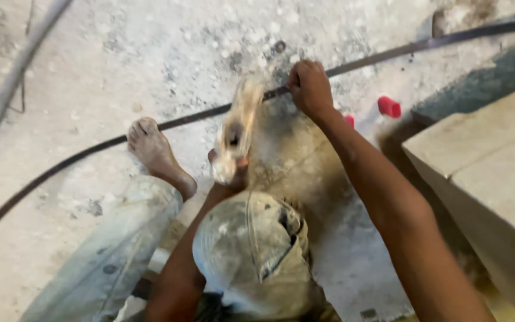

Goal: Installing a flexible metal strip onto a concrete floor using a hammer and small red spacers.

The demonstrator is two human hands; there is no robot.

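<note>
Fingers of right hand (310, 88) closed round long dark curved metal strip (180, 122) on dusty concrete floor (120, 53). Left hand (229, 170) mid-swing with blurred pale tool (236, 134); grip indistinct. Strip bowed, work evidently unfinished.

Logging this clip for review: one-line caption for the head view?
Right hand grips a long dark metal strip on the dusty floor, left hand swinging a blurred tool.

I have one view only, from the head camera: it looks steeply down from close above my knees and forearms onto the dusty floor (120, 65), facing ahead of me.
</note>
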